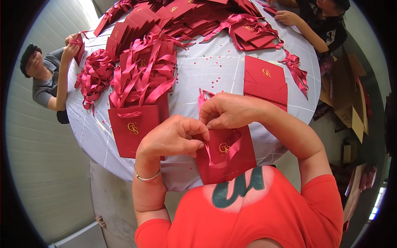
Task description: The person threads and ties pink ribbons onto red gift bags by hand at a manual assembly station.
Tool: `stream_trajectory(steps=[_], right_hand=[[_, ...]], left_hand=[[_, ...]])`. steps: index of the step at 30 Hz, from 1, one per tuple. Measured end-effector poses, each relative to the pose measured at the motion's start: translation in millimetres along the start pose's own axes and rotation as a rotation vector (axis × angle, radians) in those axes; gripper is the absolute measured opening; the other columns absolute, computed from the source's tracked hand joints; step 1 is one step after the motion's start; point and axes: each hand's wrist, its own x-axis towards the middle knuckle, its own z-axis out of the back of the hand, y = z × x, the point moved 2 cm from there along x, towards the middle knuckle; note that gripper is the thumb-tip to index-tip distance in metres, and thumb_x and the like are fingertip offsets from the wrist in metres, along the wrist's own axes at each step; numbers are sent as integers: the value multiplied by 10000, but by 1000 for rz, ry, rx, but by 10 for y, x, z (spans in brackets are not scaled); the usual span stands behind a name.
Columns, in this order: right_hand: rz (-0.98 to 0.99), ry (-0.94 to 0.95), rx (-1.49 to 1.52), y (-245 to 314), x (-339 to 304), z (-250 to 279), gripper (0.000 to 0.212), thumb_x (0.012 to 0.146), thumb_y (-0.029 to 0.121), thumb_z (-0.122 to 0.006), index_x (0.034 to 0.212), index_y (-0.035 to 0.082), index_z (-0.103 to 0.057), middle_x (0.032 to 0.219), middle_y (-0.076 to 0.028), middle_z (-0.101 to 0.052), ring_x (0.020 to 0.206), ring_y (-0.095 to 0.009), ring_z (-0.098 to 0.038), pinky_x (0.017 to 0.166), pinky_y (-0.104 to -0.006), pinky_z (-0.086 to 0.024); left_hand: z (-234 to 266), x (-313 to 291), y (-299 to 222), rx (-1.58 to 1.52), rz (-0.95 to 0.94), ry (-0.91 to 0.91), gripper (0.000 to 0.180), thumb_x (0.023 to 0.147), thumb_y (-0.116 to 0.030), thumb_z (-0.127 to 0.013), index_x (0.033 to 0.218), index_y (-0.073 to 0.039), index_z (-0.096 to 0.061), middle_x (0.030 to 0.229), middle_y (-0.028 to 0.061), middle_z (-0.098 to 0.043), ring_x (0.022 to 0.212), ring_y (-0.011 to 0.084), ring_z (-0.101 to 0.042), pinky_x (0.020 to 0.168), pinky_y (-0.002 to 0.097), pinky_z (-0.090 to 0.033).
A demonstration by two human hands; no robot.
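Observation:
A flat red paper gift bag with a gold emblem lies at the near table edge, in front of my body. My left hand, a bangle on its wrist, pinches at the bag's upper left side. My right hand meets it there, thumb and forefinger closed. Both hold the pink-red ribbon, which loops down over the bag's front. A loose end of it stands up behind my right fingers. The exact spot between my fingertips is hidden.
Left of my hands lies a stack of red bags with ribbon handles. Beyond are a ribbon heap and piled bags. A bag without visible ribbon lies right, near loose ribbons. Two people work across the table; cardboard boxes stand right.

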Motion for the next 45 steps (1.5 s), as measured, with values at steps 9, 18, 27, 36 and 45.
stream_trajectory(steps=[9, 18, 27, 36, 45], right_hand=[[-66, 212, -21, 63, 172, 30, 266, 869, 54, -647, 1117, -40, -631, 933, -87, -718, 853, -145, -656, 734, -283, -522], [-230, 274, 258, -58, 200, -48, 379, 780, 81, -716, 1131, -35, -631, 853, -40, -672, 739, -90, -596, 638, -228, -464], [-251, 78, 516, -222, 235, -142, 366, 711, -36, -714, 1053, -16, -588, 811, -56, -655, 711, -101, -594, 609, -211, -452], [-126, -292, 514, -297, 321, -32, 258, 792, 24, -716, 1007, 17, -572, 880, -45, -628, 719, -119, -580, 604, -251, -468], [58, -714, -207, -362, 577, 176, 130, 823, 6, -533, 926, -5, -612, 777, -156, -656, 741, -262, -656, 683, -370, -515]], left_hand=[[-25, -43, -34, 30, -21, -18, 146, 811, 44, -614, 943, 25, -675, 735, 10, -664, 638, 79, -650, 597, 220, -518], [-102, -109, -104, 254, -211, -131, 125, 818, 36, -647, 916, 1, -716, 695, 61, -704, 638, 122, -717, 578, 242, -551], [-124, -92, -132, 451, -298, -129, 109, 748, 6, -702, 850, -32, -696, 660, 92, -683, 570, 167, -693, 545, 279, -529], [-149, -80, -96, 428, -242, -156, 120, 716, 0, -702, 825, -30, -658, 638, 94, -663, 569, 190, -679, 549, 303, -517], [-171, -85, -135, 389, -291, -132, 216, 699, 22, -715, 880, -22, -608, 622, 96, -634, 557, 176, -667, 519, 295, -478]])
